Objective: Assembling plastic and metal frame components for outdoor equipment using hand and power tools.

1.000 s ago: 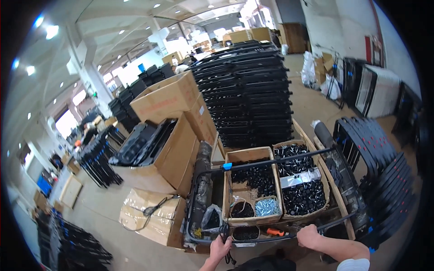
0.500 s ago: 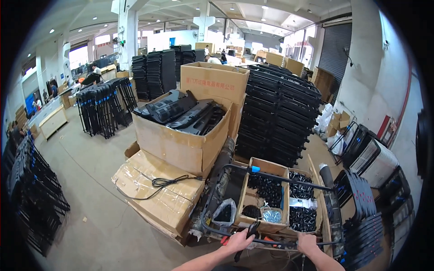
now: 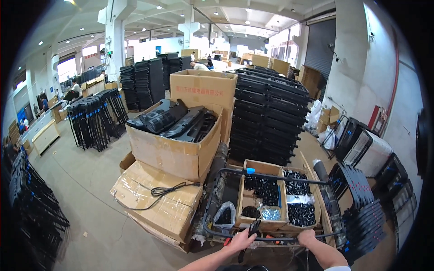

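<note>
Ceiling lamps (image 3: 248,10) glow around a white pillar (image 3: 115,43), with bright windows (image 3: 67,67) at far left, a gray roller shutter (image 3: 319,54) beside a white wall (image 3: 350,77) at right, and a gray floor (image 3: 95,185) stretching below.

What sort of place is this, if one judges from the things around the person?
Probably a factory workshop: there is a tall stack of black frames, an open cardboard box of larger dark parts, and many small black pieces sorted in boxes.

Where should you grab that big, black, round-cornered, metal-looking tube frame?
Probably take the black frame by its near long bar, from the person's side, palm down: the bar looks slim and lies closest. The right hand is on it.
</note>
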The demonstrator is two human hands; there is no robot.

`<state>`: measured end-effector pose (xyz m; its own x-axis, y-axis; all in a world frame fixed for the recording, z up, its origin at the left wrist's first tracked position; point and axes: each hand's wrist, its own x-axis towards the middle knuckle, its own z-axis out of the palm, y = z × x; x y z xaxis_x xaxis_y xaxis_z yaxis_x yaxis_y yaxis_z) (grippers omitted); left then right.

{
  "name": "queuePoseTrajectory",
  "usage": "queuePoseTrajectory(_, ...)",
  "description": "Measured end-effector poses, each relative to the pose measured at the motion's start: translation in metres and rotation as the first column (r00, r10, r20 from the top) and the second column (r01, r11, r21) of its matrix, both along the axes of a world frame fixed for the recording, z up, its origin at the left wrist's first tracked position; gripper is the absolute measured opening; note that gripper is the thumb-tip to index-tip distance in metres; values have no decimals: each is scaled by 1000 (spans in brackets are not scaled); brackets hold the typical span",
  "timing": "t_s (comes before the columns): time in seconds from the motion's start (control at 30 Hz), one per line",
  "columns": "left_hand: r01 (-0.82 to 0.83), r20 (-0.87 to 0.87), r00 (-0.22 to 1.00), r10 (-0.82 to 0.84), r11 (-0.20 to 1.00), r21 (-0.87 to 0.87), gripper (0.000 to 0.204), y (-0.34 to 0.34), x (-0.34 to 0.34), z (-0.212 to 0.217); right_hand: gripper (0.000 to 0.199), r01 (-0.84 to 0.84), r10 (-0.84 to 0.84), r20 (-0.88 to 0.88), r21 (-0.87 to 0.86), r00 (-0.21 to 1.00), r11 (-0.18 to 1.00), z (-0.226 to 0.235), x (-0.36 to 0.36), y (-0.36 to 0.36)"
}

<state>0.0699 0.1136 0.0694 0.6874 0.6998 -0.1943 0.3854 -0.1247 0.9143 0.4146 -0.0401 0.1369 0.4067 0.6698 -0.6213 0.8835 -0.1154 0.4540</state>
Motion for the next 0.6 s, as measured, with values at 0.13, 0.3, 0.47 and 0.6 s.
queuePoseTrajectory(0.13, -112, 132, 987, 90, 979, 169, 43, 10, -4, 21, 29, 51, -42, -51, 199, 998, 979, -24, 3, -3)
queuePoseTrajectory(0.3, -158, 159, 977, 142, 983, 90, 40, 19, -20, 59, 36, 50, -47, -20, 213, 999, 976, -34, 27, -5)
queuePoseTrajectory(0.47, -292, 316, 923, 218, 933, 210, 48, 8, -38, 49, 31, 67, -53, -73, 203, 996, 977, -36, 25, 2)
queuePoseTrajectory(0.6, -299, 316, 921, 229, 934, 195, 34, -4, -32, 40, 35, 72, -45, -136, 200, 990, 977, -19, 22, -32)
